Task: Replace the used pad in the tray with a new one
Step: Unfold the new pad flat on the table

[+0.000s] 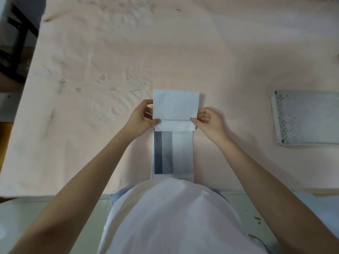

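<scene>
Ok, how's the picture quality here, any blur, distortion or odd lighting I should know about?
Head view: wide-angle lens bows the table edge and tray near the frame borders; lighting is soft and dim, no glare, with faint shadows beside the folded pad and a broad one toward the tray; left hand and right hand look slightly soft; the whole frame is a little hazy.

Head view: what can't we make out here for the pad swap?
- Tray: right side cut off by the frame edge, so its full contents cannot be told.
- Pad: near end hidden behind the person's white shirt; inner layers hidden by its own folds.
- Left hand and right hand: each pinches a pad edge; fingers under the pad are hidden.
- Dark furniture, top left: cut off and dim.
</scene>
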A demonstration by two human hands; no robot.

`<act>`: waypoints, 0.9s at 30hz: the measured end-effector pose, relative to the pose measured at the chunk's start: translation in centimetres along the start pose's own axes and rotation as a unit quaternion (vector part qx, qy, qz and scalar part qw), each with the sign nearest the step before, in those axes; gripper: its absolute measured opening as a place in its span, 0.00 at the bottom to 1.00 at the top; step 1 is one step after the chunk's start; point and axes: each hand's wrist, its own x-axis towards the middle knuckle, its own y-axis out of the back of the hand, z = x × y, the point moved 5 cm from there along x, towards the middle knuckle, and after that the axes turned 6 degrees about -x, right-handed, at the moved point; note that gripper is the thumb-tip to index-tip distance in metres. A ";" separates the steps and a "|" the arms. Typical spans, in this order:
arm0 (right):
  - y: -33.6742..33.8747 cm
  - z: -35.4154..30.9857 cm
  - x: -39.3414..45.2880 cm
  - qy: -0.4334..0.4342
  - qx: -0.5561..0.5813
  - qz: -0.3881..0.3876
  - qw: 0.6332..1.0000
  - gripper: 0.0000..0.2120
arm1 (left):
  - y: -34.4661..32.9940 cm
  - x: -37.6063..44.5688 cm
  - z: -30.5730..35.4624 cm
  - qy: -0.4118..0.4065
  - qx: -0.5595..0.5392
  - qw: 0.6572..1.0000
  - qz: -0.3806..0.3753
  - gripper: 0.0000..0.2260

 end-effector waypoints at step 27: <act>-0.7 0.4 3.6 0.053 -0.304 0.043 0.950 0.15 | -1.0 2.7 -2.2 -0.119 0.393 0.904 0.122 0.13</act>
